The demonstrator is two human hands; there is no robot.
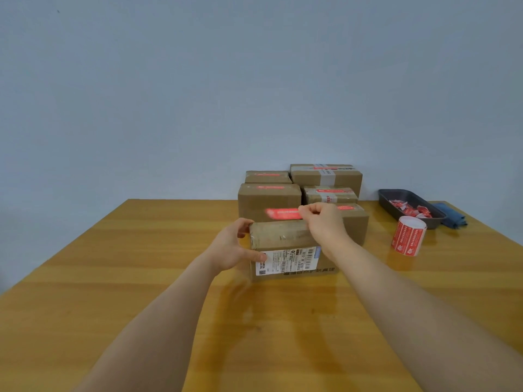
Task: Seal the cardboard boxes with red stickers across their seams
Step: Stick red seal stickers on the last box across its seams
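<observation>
Sitting near the middle of the desk [113, 278], the front cardboard box [285, 236] is showing a white shipping label [285, 261] on the side facing the camera. The left hand [232, 247] is gripping the box's left end, thumb lying on the label and fingers curled over the top corner. The right hand [325, 222] is hovering above the box's top right, pinching one end of a red sticker [283, 213] that is stretching out leftward in the air over the far top edge; motion blur is hiding whether the strip is touching the cardboard.

Crowding right behind the box, a group of sealed boxes [268, 202] is standing against the wall [254, 80], each wearing a red strip on top, and the tallest box [325, 176] at the back is also carrying a pale band of tape. The right forearm is covering part of the nearest one.

Off to the right, well apart from the box, a sticker roll [407, 236] is standing on end. Just beyond it a dark tray [387, 202] is holding crumpled red-and-white scraps [407, 209], and a blue cloth [452, 219] is lying against the tray's right side.
</observation>
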